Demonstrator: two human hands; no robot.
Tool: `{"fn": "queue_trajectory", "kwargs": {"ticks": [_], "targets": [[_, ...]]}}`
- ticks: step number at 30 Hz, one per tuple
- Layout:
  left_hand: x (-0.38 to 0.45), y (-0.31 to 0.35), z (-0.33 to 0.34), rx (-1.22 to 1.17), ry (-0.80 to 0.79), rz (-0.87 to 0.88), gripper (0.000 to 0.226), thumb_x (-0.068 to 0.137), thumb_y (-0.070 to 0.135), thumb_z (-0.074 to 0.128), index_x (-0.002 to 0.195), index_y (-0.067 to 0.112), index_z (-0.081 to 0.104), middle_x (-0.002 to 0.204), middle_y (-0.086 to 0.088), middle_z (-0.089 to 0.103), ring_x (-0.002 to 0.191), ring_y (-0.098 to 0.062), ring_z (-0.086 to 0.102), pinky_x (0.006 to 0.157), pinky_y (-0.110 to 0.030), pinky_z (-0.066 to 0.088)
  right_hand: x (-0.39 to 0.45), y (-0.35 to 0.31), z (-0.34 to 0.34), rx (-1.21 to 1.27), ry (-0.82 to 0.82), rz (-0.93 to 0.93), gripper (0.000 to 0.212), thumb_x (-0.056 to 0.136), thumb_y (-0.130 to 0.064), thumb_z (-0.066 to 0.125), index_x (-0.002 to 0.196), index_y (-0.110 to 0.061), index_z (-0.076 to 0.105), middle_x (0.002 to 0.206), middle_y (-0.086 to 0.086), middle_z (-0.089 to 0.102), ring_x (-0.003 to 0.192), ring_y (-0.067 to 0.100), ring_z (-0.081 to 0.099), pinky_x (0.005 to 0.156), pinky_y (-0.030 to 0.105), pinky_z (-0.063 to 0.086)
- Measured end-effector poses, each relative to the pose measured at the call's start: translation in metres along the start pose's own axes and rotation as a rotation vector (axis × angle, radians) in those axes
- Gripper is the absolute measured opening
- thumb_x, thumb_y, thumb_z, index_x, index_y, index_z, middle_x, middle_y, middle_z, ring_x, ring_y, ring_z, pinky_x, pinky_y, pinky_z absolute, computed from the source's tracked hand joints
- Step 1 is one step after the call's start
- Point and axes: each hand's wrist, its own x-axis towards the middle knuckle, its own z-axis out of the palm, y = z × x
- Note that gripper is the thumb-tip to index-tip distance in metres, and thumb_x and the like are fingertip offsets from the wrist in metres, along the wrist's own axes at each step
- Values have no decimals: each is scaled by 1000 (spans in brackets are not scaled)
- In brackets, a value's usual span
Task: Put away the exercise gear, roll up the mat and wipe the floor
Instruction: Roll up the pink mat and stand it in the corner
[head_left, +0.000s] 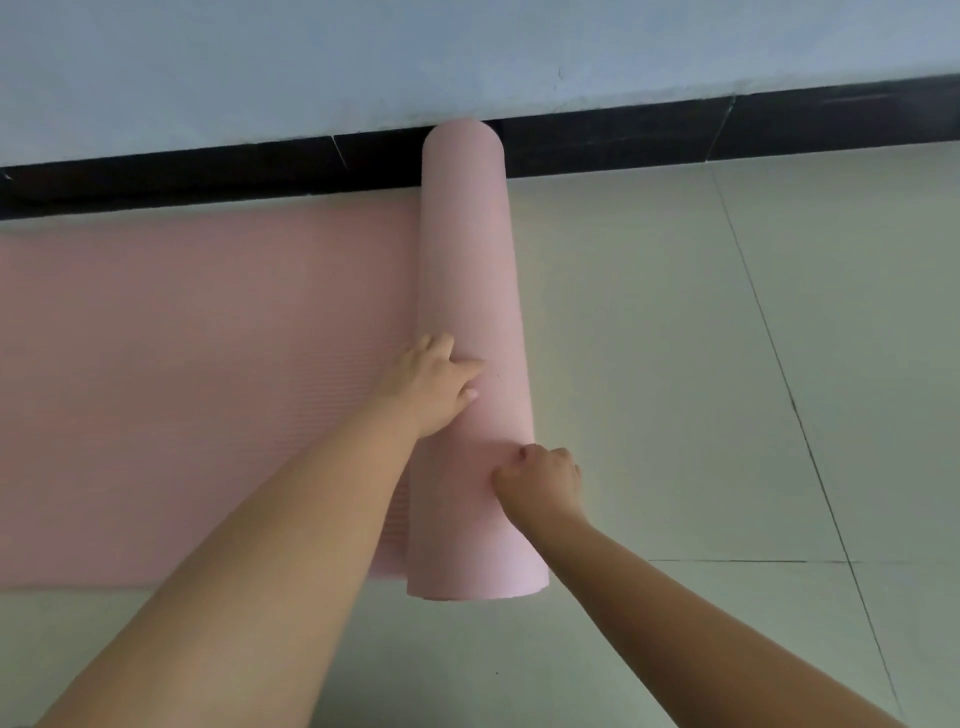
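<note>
Both hands rest on the rolled part of a pink mat (470, 291), seen from the head camera looking down at the floor. The left hand (431, 387) lies over the roll's left flank about midway along it, its fingers curved across the foam with the tips pointing right and the thumb low against the roll. The right hand (540, 480) sits nearer the camera on the roll's right flank, its fingers curled with the knuckles up and the thumb pressed into the foam; whether it pinches the mat or only presses on it, I cannot tell. Between the two hands lies a stretch of bare roll, so they are apart, left farther away, right closer.

The roll runs away from the camera, its far end touching the black skirting (675, 130) at the foot of a pale blue wall (363, 62), its near end toward the bottom of the view. To the left of the roll, the unrolled part of the mat lies flat on the floor and reaches the left edge of the view, its ribbed surface upward. The floor (727, 364) is of pale tiles with thin dark joints, and lies bare to the right of the roll. Both forearms come in from the bottom edge, bare.
</note>
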Motion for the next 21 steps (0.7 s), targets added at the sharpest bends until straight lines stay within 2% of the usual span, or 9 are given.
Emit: {"fn": "queue_trajectory", "kwargs": {"ticks": [3, 5, 7, 9, 12, 15, 17, 19, 21], "targets": [[7, -11, 4, 23, 87, 137, 44, 96, 37, 44, 131, 12, 49, 148, -6, 33, 141, -22, 26, 109, -35, 29, -1, -10, 8, -19, 52, 23, 39, 90, -19, 46, 128, -10, 46, 131, 10, 37, 124, 27, 34, 101, 34, 35], [12, -19, 3, 14, 85, 188, 44, 96, 36, 43, 131, 8, 46, 144, -7, 37, 137, -23, 31, 105, -38, 34, 2, -21, 13, 24, 67, 51, 39, 89, -18, 46, 127, -10, 44, 131, 11, 37, 117, 28, 41, 96, 35, 40], [18, -27, 2, 5, 87, 230, 47, 96, 39, 42, 136, 13, 39, 138, -7, 40, 132, -26, 34, 100, -40, 38, 1, -31, 19, 91, 58, 97, 38, 89, -16, 45, 126, -8, 41, 128, 13, 42, 99, 28, 48, 80, 33, 43], [22, -37, 1, 42, 79, 294, 53, 96, 43, 40, 145, 26, 29, 135, -7, 40, 129, -28, 33, 100, -41, 40, 0, -39, 29, 86, 88, 119, 42, 88, -17, 47, 127, -8, 36, 127, 13, 44, 98, 28, 49, 76, 32, 41], [25, -54, 2, 99, 76, 352, 51, 95, 48, 39, 143, 32, 34, 135, -8, 37, 129, -29, 33, 99, -41, 40, -2, -49, 45, 53, 169, 191, 52, 85, -26, 55, 130, -10, 36, 127, 9, 41, 118, 30, 43, 84, 33, 40], [25, -71, 4, 153, 143, 431, 48, 94, 49, 41, 134, 23, 44, 133, -9, 38, 129, -27, 35, 97, -38, 40, -6, -61, 59, 14, 238, 261, 46, 82, -32, 57, 120, -8, 48, 116, 7, 39, 120, 27, 40, 87, 33, 40], [27, -82, 8, 177, 206, 526, 49, 94, 47, 44, 132, 18, 46, 143, -6, 32, 136, -25, 28, 103, -37, 36, -10, -70, 70, -2, 285, 300, 43, 80, -34, 57, 116, -11, 52, 112, 4, 36, 121, 26, 36, 94, 35, 40], [29, -95, 10, 159, 188, 621, 53, 94, 44, 46, 137, 13, 40, 155, -1, 18, 145, -19, 14, 113, -36, 25, -15, -80, 83, -15, 331, 343, 49, 79, -36, 58, 123, -17, 47, 124, 4, 35, 125, 25, 30, 101, 39, 35], [31, -108, 11, 120, 122, 665, 58, 94, 40, 47, 143, 13, 30, 156, -1, 18, 146, -17, 15, 115, -34, 22, -23, -92, 97, 31, 364, 375, 60, 79, -38, 60, 133, -24, 37, 136, 4, 29, 132, 26, 26, 106, 41, 32]]}}
